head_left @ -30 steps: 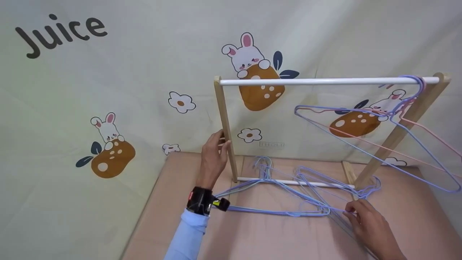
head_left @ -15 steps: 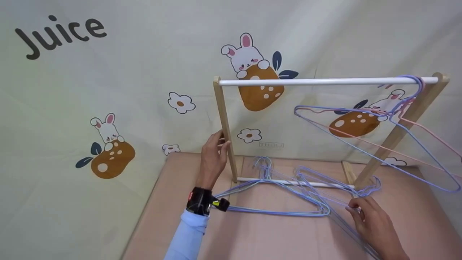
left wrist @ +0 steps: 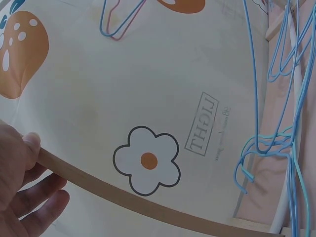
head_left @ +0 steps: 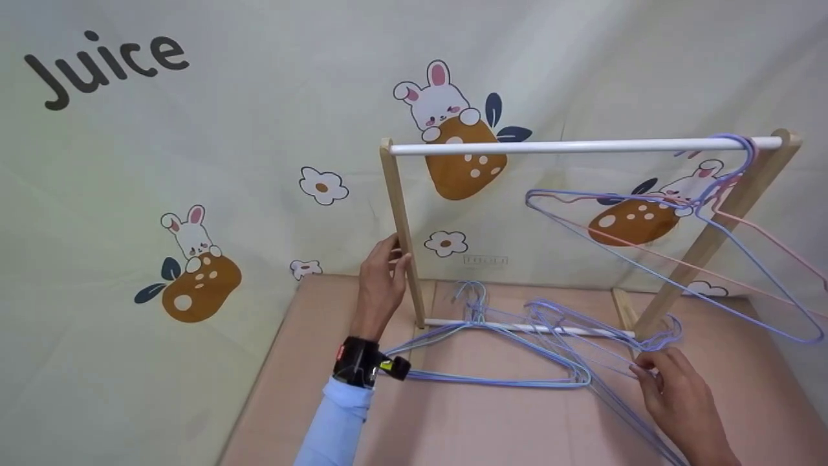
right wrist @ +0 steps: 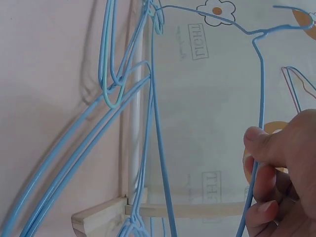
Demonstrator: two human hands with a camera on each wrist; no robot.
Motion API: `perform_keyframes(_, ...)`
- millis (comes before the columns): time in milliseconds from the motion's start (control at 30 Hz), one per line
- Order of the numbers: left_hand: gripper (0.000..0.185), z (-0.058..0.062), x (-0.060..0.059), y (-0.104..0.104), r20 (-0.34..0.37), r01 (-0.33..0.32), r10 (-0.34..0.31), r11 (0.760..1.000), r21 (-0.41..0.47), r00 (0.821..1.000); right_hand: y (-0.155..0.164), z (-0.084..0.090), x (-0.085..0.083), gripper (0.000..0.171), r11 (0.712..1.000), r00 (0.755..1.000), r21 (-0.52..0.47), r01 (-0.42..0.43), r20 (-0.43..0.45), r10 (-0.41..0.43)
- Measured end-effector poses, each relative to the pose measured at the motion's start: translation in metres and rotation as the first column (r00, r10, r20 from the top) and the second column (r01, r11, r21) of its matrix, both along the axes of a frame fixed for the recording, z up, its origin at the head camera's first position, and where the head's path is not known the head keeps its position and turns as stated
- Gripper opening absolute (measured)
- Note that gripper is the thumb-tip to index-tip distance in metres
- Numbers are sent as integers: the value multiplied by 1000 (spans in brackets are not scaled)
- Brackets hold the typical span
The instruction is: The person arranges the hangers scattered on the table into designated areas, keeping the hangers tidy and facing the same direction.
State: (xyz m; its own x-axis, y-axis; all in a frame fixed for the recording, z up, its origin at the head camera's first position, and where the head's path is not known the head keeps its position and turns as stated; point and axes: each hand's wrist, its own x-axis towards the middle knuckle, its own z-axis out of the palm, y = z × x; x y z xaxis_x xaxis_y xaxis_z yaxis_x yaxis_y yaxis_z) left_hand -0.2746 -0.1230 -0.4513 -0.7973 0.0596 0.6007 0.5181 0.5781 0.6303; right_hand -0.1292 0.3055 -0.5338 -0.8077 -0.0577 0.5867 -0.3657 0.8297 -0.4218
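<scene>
A small rack with wooden posts and white rails stands on the pink surface. My left hand [head_left: 380,285] holds its left post [head_left: 398,213], thumb on one side and fingers on the other in the left wrist view. At the lower right, my right hand [head_left: 684,398] pinches the side wire of a blue wire hanger [right wrist: 261,79] between thumb and fingers. That hanger stands up from the others, its hook toward the top right of the right wrist view. Below lie a left bundle of blue hangers [head_left: 491,382] and a right bundle [head_left: 669,336], across the lower rail [head_left: 608,332].
On the right end of the top rail [head_left: 556,147] hang a blue hanger [head_left: 750,155] and a pink hanger [head_left: 744,224]. A printed cloth [head_left: 259,116] with rabbits and flowers stands close behind the rack. The pink surface [head_left: 491,427] extends toward me.
My right hand has shifted slightly right and up, drawing the pinched hanger away from the left bundle. My left hand stays on the post.
</scene>
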Motion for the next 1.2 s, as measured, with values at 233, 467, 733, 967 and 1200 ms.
perform_keyframes(233, 35, 0, 3, 0, -6, 2, -2, 1000, 4, 1000, 2, 1, 1, 25, 999, 999, -27, 28, -16, -28)
perform_keyframes(467, 36, 0, 2, -1, 6, 4, -4, 1000, 9, 1000, 2, 3, 2, 24, 997, 997, -33, 72, -11, -73)
perform_keyframes(733, 37, 2, 2, 0, 11, 0, 0, 1000, -2, 1000, 2, 7, 3, 23, 995, 996, -36, 94, -4, -94)
perform_keyframes(967, 37, 1, 1, 1, 4, -5, 5, 1000, -9, 1000, 4, 12, 4, 26, 995, 995, -25, 93, -32, -94)
perform_keyframes(1200, 38, 0, 2, 0, 5, -2, 2, 1000, 11, 1000, 6, 20, 4, 24, 996, 993, -40, 82, -75, -85)
